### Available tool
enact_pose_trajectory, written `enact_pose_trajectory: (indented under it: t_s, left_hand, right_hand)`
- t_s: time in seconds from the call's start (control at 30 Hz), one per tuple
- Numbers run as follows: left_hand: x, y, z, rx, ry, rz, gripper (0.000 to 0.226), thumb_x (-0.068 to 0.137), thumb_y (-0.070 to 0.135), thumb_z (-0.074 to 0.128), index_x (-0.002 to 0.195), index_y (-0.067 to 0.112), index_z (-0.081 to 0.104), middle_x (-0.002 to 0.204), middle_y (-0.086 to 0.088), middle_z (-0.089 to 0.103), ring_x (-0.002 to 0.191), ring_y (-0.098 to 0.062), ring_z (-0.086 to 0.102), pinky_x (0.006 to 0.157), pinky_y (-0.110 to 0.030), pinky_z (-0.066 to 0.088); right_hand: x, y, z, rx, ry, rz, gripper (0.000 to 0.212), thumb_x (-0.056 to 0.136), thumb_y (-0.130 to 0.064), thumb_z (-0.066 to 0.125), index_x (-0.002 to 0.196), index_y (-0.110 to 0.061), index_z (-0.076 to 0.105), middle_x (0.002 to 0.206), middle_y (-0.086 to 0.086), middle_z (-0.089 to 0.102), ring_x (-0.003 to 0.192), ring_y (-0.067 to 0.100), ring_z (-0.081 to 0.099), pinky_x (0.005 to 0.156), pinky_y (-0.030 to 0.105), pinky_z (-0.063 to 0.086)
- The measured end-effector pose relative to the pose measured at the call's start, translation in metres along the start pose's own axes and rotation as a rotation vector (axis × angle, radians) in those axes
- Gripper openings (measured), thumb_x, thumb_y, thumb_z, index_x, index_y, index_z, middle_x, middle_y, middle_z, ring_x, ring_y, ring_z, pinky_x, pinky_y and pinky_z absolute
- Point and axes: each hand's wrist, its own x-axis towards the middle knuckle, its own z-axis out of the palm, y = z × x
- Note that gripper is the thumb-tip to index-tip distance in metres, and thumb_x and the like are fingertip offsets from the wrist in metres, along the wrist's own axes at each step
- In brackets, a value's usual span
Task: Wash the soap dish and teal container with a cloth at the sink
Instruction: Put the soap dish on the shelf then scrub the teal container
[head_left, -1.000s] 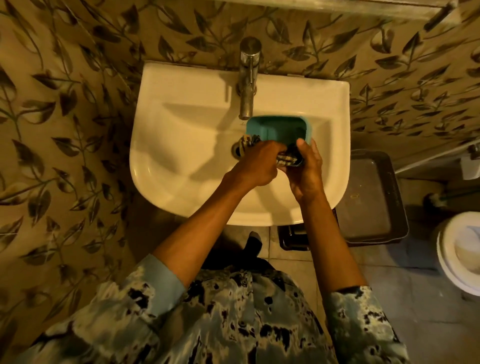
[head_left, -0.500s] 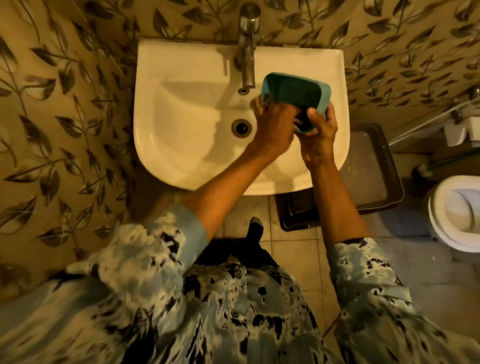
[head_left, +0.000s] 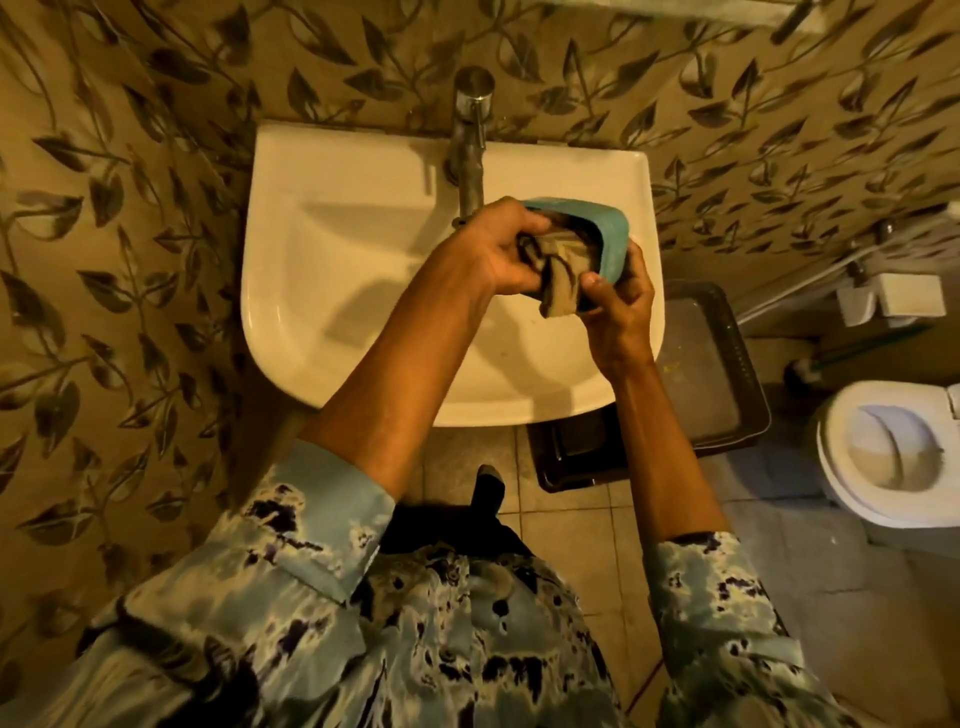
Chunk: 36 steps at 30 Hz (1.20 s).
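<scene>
A white sink (head_left: 332, 291) was mounted on the far wall; a dark tray (head_left: 711, 374) was set on the tiled floor (head_left: 571, 530) right of it.

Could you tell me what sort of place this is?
Most likely a small home bathroom: a wall-hung white sink with a metal tap, a toilet beside it, and leaf-patterned wall tiles.

Leaf-patterned wallpaper (head_left: 104, 218) covers the wall | a dark tray (head_left: 711, 374) sits on the tiled floor (head_left: 587, 525) | white toilet (head_left: 893, 457) stands at right
</scene>
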Motion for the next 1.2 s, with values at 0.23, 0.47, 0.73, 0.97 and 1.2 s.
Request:
enact_pose_trajectory:
  t_s: [0.23, 0.47, 0.73, 0.97, 1.2]
  left_hand:
    - [-0.002, -0.013, 0.006, -0.046, 0.041, 0.179, 0.024, 0.098, 0.002, 0.036, 0.085, 0.004, 0.056, 0.049, -0.005, 0.056, 0.036, -0.011, 0.049, 0.037, -0.017, 0.039]
    - [-0.027, -0.002, 0.023, 0.351, -0.034, 0.196, 0.034, 0.092, -0.012, 0.037, 0.121, 0.000, 0.052, 0.127, -0.023, 0.057, 0.118, -0.032, 0.056, 0.089, -0.042, 0.048]
    - [-0.016, -0.026, 0.012, 0.186, 0.095, 0.281, 0.037, 0.097, -0.005, 0.037, 0.132, -0.002, 0.047, 0.110, -0.016, 0.063, 0.100, -0.029, 0.062, 0.086, -0.040, 0.053]
    - [0.001, 0.008, 0.000, 0.009, 0.179, 0.171, 0.025, 0.094, -0.007, 0.036, 0.108, 0.001, 0.055, 0.092, -0.016, 0.060, 0.083, -0.025, 0.060, 0.076, -0.039, 0.049]
    - [0.000, -0.015, 0.004, 0.321, 0.105, 0.279, 0.026, 0.095, -0.010, 0.036, 0.110, -0.003, 0.056, 0.106, -0.019, 0.061, 0.102, -0.031, 0.059, 0.096, -0.047, 0.047]
  right_hand:
    - [0.006, 0.005, -0.004, -0.203, -0.018, -0.048, 0.075, 0.065, 0.001, 0.080, 0.130, 0.000, 0.044, 0.123, 0.017, 0.055, 0.114, 0.031, 0.054, 0.089, 0.041, 0.051]
    - [0.006, 0.002, -0.022, -0.401, -0.019, -0.063, 0.073, 0.061, -0.009, 0.085, 0.125, 0.001, 0.052, 0.114, 0.012, 0.064, 0.107, 0.022, 0.064, 0.086, 0.035, 0.055]
    - [0.008, 0.004, -0.013, -0.584, -0.064, -0.009, 0.063, 0.059, -0.004, 0.088, 0.116, 0.001, 0.061, 0.104, 0.009, 0.070, 0.094, 0.014, 0.067, 0.084, 0.029, 0.055]
    - [0.001, -0.009, -0.029, -0.593, -0.148, 0.116, 0.053, 0.062, -0.022, 0.088, 0.110, -0.024, 0.065, 0.105, -0.005, 0.071, 0.101, 0.011, 0.067, 0.085, 0.027, 0.056]
    - [0.007, -0.032, -0.051, -0.539, -0.341, 0.303, 0.047, 0.066, -0.032, 0.085, 0.110, -0.027, 0.068, 0.110, 0.001, 0.072, 0.106, 0.022, 0.067, 0.083, 0.036, 0.059]
